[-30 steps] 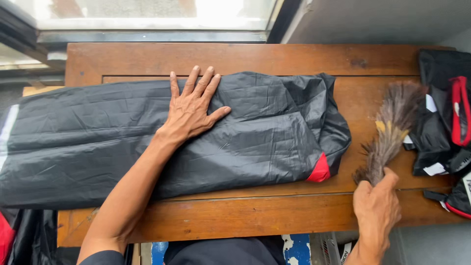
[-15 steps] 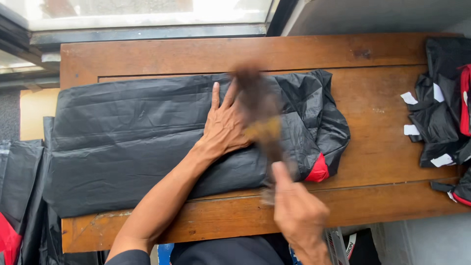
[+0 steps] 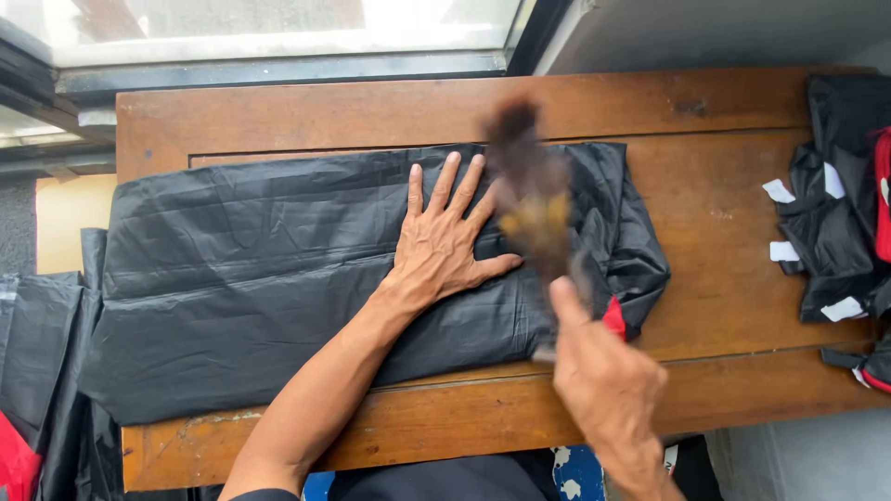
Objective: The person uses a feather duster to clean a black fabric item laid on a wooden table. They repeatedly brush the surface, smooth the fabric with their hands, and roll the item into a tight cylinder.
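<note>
A long black garment (image 3: 278, 269) with a small red patch at its right end lies folded across the wooden table (image 3: 724, 232). My left hand (image 3: 444, 243) rests flat on it, fingers spread, near its right half. A dark feather duster (image 3: 534, 199) is gripped by my right hand (image 3: 603, 380) at the table's front edge; its blurred head is over the garment's right end, just right of my left hand.
A pile of black and red garments with white tags (image 3: 840, 213) lies at the table's right edge. More black fabric (image 3: 42, 353) hangs off the left side. A window sill (image 3: 278, 65) runs behind the table.
My right hand has swung the duster from the table's right side over to the garment, and its head now points further up. The left hand has stayed pressed on the fabric.
</note>
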